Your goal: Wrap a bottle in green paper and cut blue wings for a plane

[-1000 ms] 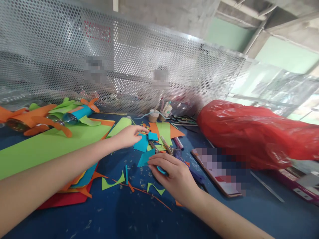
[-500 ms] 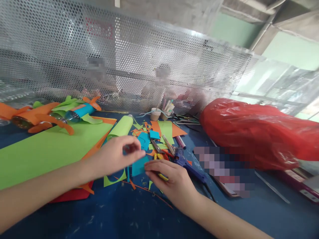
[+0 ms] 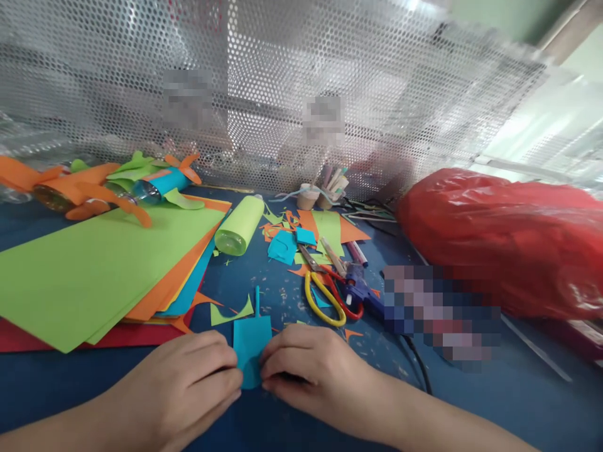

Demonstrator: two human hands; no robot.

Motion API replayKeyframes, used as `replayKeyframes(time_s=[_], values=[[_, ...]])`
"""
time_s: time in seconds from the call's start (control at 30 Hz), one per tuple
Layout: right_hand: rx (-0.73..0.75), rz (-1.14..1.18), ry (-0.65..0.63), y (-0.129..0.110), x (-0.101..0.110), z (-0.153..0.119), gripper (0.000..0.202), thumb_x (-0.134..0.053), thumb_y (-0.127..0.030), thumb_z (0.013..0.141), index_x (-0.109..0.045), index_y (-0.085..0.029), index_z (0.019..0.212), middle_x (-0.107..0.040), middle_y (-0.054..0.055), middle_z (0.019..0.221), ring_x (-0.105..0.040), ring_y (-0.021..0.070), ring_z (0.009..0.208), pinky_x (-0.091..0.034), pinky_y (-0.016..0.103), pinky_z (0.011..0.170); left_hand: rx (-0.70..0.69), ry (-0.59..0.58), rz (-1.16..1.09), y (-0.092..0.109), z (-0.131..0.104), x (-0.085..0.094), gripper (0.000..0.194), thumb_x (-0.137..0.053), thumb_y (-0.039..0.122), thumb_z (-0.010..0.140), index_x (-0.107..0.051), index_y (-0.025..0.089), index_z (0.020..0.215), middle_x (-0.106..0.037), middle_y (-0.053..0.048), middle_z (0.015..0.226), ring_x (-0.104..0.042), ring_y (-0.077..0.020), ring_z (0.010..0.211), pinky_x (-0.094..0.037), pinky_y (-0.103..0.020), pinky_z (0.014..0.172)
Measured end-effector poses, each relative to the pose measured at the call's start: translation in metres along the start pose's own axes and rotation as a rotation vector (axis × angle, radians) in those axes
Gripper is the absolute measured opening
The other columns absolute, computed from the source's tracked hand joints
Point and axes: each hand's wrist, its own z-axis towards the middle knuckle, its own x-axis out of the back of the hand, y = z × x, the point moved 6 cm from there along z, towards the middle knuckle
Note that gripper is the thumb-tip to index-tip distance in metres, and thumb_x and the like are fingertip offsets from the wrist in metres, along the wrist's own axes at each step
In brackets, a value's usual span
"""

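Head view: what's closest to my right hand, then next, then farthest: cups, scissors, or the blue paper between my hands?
1. Blue paper: touching your right hand, on its left.
2. Scissors: just beyond that hand.
3. Cups: farthest back.

A: Identify the support surface.
B: Blue tabletop (image 3: 271,430), scuffed.
A: List items at left.
B: Stacked coloured sheets (image 3: 113,270); beside them, a green-wrapped bottle (image 3: 241,225) on its side.
A: And at right?
B: Scissors (image 3: 338,306), a glue gun (image 3: 363,296) and, farther right, a red plastic bag (image 3: 494,238).
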Motion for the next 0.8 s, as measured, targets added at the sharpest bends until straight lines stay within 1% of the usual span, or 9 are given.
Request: replayKeyframes(time_s=[0.1,0.2,0.27,0.33,0.43,0.5,0.57,0.67,0.8], values=[[-0.034,0.027,0.010,0.001,-0.001,0.002,0.010,-0.059,-0.012,0.088,-0.067,-0.017,0.090,-0.070,0.004,0.091,-0.064,0.0137,0.082,-0.050,0.021,0.073,0.019,0.035,0.012,0.002,-0.002,-0.001,0.039,-0.033,0.021,0.100,-0.069,0.021,0.084,-0.068,-0.002,0.074,-0.061,-0.0166,0.068,-0.053,-0.026,0.065],[-0.104,0.039,0.032,0.002,-0.001,0.002,0.011,-0.061,-0.008,0.084,-0.066,-0.016,0.087,-0.069,0.002,0.081,-0.061,0.0124,0.070,-0.048,0.021,0.067,0.059,0.064,-0.017,0.002,-0.003,-0.002,0.038,-0.035,0.024,0.100,-0.069,0.020,0.083,-0.069,-0.003,0.078,-0.062,-0.0167,0.071,-0.054,-0.026,0.066],[-0.140,0.060,0.024,0.003,-0.002,0.002,0.007,-0.064,-0.010,0.084,-0.067,-0.016,0.086,-0.069,0.001,0.079,-0.061,0.0121,0.068,-0.048,0.021,0.065,0.088,0.041,-0.045,0.001,-0.004,-0.003,0.037,-0.036,0.022,0.100,-0.068,0.021,0.082,-0.069,-0.002,0.079,-0.063,-0.0157,0.070,-0.054,-0.024,0.066],[-0.129,0.092,0.007,0.002,-0.004,0.001,0.002,-0.065,-0.014,0.085,-0.067,-0.015,0.086,-0.069,0.003,0.084,-0.062,0.0127,0.075,-0.048,0.021,0.070,0.083,-0.003,-0.070,0.001,-0.004,-0.004,0.034,-0.037,0.019,0.098,-0.068,0.022,0.085,-0.069,-0.002,0.077,-0.063,-0.0151,0.070,-0.054,-0.023,0.067],[-0.097,0.114,0.009,0.000,-0.004,0.000,0.004,-0.065,-0.016,0.088,-0.067,-0.015,0.085,-0.069,0.004,0.088,-0.063,0.0135,0.083,-0.049,0.021,0.077,0.010,-0.053,-0.103,0.003,-0.003,-0.004,0.029,-0.039,0.015,0.096,-0.067,0.025,0.098,-0.069,0.000,0.077,-0.063,-0.0153,0.070,-0.054,-0.022,0.070],[-0.115,0.124,0.022,0.001,-0.004,0.000,0.003,-0.066,-0.014,0.086,-0.068,-0.015,0.084,-0.069,0.003,0.087,-0.063,0.0131,0.083,-0.049,0.021,0.077,-0.018,-0.071,-0.110,0.003,-0.003,-0.004,0.030,-0.040,0.014,0.094,-0.067,0.028,0.100,-0.070,0.001,0.077,-0.064,-0.0154,0.072,-0.054,-0.022,0.071],[-0.155,0.147,0.030,0.003,-0.004,0.000,0.003,-0.068,-0.013,0.084,-0.068,-0.016,0.082,-0.067,0.002,0.087,-0.063,0.0123,0.082,-0.049,0.019,0.075,-0.022,-0.098,-0.107,0.002,-0.003,-0.005,0.032,-0.040,0.013,0.094,-0.067,0.029,0.100,-0.071,0.001,0.079,-0.064,-0.0157,0.073,-0.054,-0.023,0.073],[-0.249,0.171,0.040,0.008,-0.005,0.000,0.007,-0.071,-0.012,0.080,-0.066,-0.017,0.080,-0.063,0.000,0.085,-0.061,0.0110,0.077,-0.048,0.018,0.068,-0.003,-0.133,-0.139,0.000,-0.002,-0.007,0.030,-0.039,0.014,0.095,-0.067,0.025,0.100,-0.072,-0.002,0.083,-0.064,-0.0166,0.076,-0.055,-0.023,0.075],[-0.371,0.181,0.047,0.017,-0.007,-0.001,0.019,-0.072,-0.007,0.076,-0.061,-0.021,0.083,-0.055,-0.007,0.070,-0.054,0.0086,0.062,-0.042,0.017,0.055,0.090,-0.072,-0.266,-0.006,0.000,-0.005,0.028,-0.041,0.016,0.097,-0.068,0.021,0.093,-0.072,-0.002,0.082,-0.065,-0.0151,0.078,-0.055,-0.018,0.070]])
